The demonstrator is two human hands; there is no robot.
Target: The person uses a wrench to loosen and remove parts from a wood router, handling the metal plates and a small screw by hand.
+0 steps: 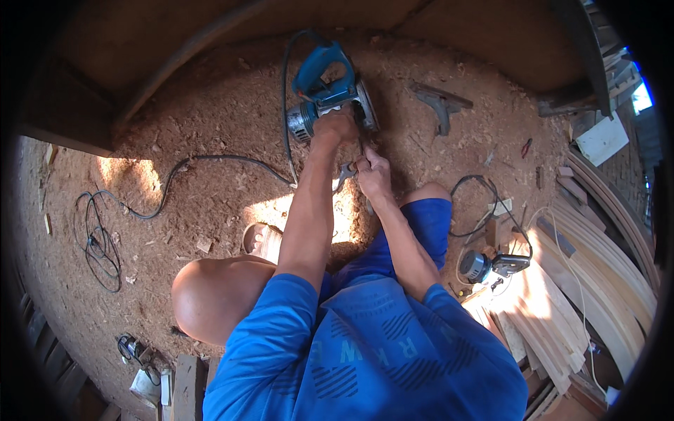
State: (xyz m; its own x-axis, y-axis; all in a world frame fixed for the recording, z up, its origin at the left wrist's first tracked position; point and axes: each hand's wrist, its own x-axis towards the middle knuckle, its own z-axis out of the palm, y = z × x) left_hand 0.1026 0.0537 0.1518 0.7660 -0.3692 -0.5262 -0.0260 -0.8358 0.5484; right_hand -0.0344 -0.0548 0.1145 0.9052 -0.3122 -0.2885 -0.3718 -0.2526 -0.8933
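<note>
Head view: The teal power tool (340, 90) lies on the shavings-covered ground (232, 123), ahead of the person, with its loop handle directed away and its metal base plate on the right side. The left hand (335, 126) is in contact with the tool body, between the ribbed motor housing and the base plate. Its fingers are bent; whether they grip the body cannot be told, as the hand covers them. The right hand (374, 174) is just beside the base plate, nearer the person. Its fingers are clenched on what appears to be a metal wrench (344, 174), partly hidden, its forked end protruding to the left. A black cord (203, 156) runs leftward to a loose coil. A dark metal piece (441, 105) lies to the right of the power tool. A second power tool (484, 266) rests near wooden boards (597, 270) at right.
</note>
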